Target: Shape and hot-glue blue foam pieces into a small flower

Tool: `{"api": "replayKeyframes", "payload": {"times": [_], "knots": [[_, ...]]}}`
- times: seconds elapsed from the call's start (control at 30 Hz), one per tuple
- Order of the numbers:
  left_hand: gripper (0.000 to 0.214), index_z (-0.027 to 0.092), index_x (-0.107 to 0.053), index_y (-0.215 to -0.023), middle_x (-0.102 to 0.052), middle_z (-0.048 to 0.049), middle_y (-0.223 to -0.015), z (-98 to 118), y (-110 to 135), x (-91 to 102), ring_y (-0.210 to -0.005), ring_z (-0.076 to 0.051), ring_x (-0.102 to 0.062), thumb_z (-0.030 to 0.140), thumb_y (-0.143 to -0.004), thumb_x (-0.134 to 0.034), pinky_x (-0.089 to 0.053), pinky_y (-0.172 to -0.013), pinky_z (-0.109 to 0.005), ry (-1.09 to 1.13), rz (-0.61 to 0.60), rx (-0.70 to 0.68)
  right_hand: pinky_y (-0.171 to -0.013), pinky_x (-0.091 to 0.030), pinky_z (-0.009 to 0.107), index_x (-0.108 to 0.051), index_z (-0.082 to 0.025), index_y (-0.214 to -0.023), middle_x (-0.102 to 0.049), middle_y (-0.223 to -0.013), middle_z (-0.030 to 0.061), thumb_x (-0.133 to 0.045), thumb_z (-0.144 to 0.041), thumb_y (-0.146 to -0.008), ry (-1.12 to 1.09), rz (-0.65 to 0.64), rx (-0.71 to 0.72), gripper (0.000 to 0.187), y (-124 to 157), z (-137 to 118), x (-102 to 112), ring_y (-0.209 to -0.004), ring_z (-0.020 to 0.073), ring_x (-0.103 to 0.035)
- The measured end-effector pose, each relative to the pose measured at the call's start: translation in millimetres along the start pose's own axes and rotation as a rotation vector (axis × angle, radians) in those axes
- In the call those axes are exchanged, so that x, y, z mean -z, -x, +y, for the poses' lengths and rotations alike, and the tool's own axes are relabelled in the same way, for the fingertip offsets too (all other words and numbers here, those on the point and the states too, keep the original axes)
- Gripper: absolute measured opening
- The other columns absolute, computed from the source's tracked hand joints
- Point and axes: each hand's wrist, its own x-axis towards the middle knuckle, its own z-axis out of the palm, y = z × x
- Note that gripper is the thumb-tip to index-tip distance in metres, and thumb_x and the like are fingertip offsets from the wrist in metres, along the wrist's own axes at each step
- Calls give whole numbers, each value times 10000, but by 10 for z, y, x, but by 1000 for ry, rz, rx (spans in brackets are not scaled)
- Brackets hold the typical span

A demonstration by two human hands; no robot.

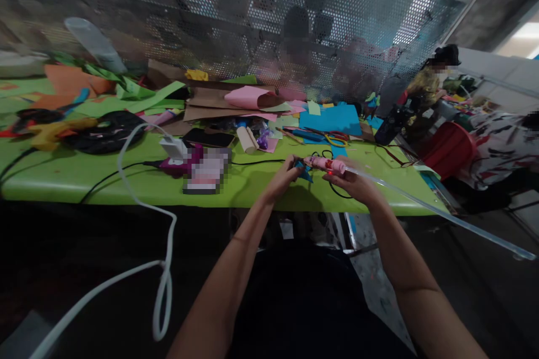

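Note:
My right hand point(347, 182) is closed around a pink hot glue gun point(322, 163) with a small red light showing on its side. A long clear glue stick point(438, 210) sticks out of its back end and slants down to the right. Facing it, my left hand point(289, 175) is closed on a small folded piece of blue paper point(304, 171). The glue gun's nozzle end is close to this paper; whether they touch I cannot tell. A thin black cord curls on the table beside my right hand.
Behind my hands lie yellow-handled pliers point(334, 140), a blue paper sheet point(330, 119) and a rolled pink paper point(248, 98). A phone point(207, 171) and a purple power strip point(177, 164) with cables sit left. A perforated metal screen point(252, 22) backs the table. People sit right, near a red chair point(448, 151).

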Motion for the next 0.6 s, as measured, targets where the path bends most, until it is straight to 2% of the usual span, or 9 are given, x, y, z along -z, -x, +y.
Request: {"api": "replayKeyframes", "payload": {"times": [0.47, 0.6], "knots": [[272, 203, -527, -908, -486, 10, -817, 13, 5, 9, -741, -137, -426, 399, -735, -599, -354, -642, -250, -5, -3, 15, -690, -447, 332, -594, -241, -757, -608, -774, 33, -654, -601, -874, -5, 10, 41, 383, -6, 71, -62, -745, 211, -560], [270, 200, -544, -923, -488, 8, -821, 25, 7, 2, -730, -136, -420, 388, -735, -591, -348, -636, -256, -6, 2, 5, -738, -486, 356, -657, -243, -811, -662, -827, 47, -668, -609, -849, -33, 60, -6, 368, 20, 101, -65, -785, 233, -607]]}}
